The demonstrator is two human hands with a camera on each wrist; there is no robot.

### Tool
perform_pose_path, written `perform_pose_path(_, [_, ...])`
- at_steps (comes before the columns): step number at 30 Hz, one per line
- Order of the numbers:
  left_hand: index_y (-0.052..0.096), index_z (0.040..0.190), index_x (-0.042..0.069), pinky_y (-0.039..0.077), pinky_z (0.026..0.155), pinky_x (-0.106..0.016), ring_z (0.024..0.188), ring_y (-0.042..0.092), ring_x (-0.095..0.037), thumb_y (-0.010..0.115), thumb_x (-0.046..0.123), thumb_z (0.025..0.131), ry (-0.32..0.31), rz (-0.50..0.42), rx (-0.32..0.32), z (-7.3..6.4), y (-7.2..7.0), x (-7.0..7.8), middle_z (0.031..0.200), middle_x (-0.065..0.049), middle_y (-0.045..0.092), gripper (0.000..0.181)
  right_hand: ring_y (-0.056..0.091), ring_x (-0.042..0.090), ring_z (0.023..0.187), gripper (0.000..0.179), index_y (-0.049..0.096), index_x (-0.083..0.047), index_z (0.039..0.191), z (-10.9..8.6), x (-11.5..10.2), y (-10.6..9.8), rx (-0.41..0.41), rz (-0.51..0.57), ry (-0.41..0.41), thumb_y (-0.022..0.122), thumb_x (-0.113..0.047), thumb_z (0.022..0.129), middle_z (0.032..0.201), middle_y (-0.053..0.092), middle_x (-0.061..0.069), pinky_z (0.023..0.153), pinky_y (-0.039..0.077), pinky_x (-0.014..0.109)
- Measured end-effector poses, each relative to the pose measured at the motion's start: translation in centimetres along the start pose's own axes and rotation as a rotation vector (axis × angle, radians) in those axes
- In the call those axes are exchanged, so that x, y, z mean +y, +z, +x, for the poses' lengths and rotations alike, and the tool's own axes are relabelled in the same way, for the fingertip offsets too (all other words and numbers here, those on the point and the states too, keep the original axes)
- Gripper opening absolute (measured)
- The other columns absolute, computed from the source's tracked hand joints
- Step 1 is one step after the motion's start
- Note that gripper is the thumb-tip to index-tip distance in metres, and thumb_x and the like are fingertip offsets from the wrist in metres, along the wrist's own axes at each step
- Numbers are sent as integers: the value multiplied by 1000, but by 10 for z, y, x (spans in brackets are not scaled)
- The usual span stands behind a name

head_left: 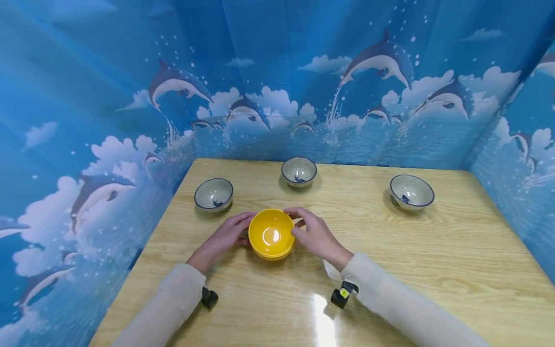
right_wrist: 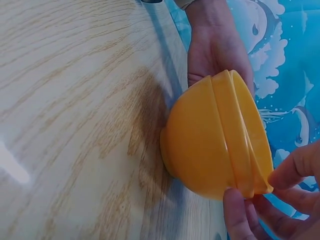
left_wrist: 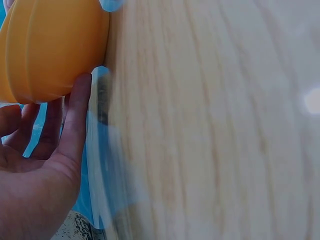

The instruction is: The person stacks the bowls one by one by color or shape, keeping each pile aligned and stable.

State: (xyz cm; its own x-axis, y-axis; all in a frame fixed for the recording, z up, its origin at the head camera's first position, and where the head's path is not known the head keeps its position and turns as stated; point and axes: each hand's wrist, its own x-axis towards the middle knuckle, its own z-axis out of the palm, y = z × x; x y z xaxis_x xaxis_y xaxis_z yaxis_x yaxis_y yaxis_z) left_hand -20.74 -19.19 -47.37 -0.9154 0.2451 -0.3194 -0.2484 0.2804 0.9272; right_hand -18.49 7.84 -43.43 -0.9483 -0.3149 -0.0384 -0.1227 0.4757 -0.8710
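A nested stack of glossy yellow bowls (head_left: pixel 271 231) stands upright on the wooden table between the two hands, rims close together. At its left side, my left hand (head_left: pixel 227 235) rests against the bowls. In the left wrist view, long, nearly straight fingers (left_wrist: pixel 76 115) touch the lower wall of the stack. On the other side, my right hand (head_left: pixel 316 234) pinches the upper rims. The right wrist view shows fingertips (right_wrist: pixel 287 172) at the top rim and another finger below it against the outer wall of the stack (right_wrist: pixel 200 135).
Three grey speckled bowls with blue rims and blue designs stand apart: one at left (head_left: pixel 214 195), one at back centre (head_left: pixel 299 171), one at right (head_left: pixel 411 192). A dolphin-printed blue curtain (head_left: pixel 277 72) borders the wooden table (head_left: pixel 433 270). Black devices (head_left: pixel 344 294) sit at the wrists.
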Motion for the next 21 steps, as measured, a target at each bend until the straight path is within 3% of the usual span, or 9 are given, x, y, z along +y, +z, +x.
perform_pose_path(8, [53,161,16,63,103,-37,144,56,-32,44,49,117,-10,-5,-8,-2,1,2,164,-13,53,56,67,26,117,50,62,-13,151,-1,4,1,7,19,8,61,-1,102,149,65,12,96,64,39])
perform_pose_path(16, [51,163,13,65,100,-40,141,61,-34,60,60,108,-11,25,-5,-2,1,4,173,-14,43,73,65,30,129,51,59,-16,155,-1,10,2,-8,48,10,58,-7,104,153,63,11,104,63,43])
perform_pose_path(21, [59,157,12,67,97,-40,143,60,-37,63,59,106,10,67,31,-4,3,5,172,-14,44,69,65,34,133,52,57,-16,157,-1,13,2,-25,57,-4,59,-8,106,155,62,11,109,61,47])
